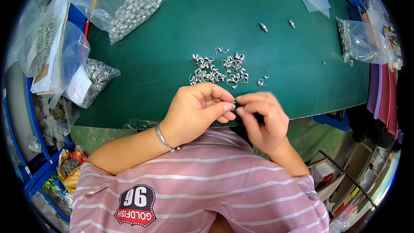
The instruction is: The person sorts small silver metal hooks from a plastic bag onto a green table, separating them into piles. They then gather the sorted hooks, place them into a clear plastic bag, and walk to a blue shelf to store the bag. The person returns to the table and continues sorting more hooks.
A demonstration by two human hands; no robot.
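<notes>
Between the thumb and fingers of my left hand [199, 107] is a small silver metal piece with a rounded end [233, 107]; the rest of it is covered by the fingertips. Close on its right, my right hand [264, 118] is curled and slightly blurred. Its thumb and index fingertips stand apart beside the piece, with nothing visible between them. Just beyond my hands lies a loose pile of small silver curved hooks [207, 75], with another cluster of hooks [235, 62] to its right. A pair of separate hooks [261, 82] rests nearer my right hand.
The green tabletop [164, 47] carries a clear bag of round silver pieces [133, 13] and a second bag of metal parts [97, 80] at left. Two silver pieces [264, 27] lie far right. Another clear bag [360, 39] sits by the right edge.
</notes>
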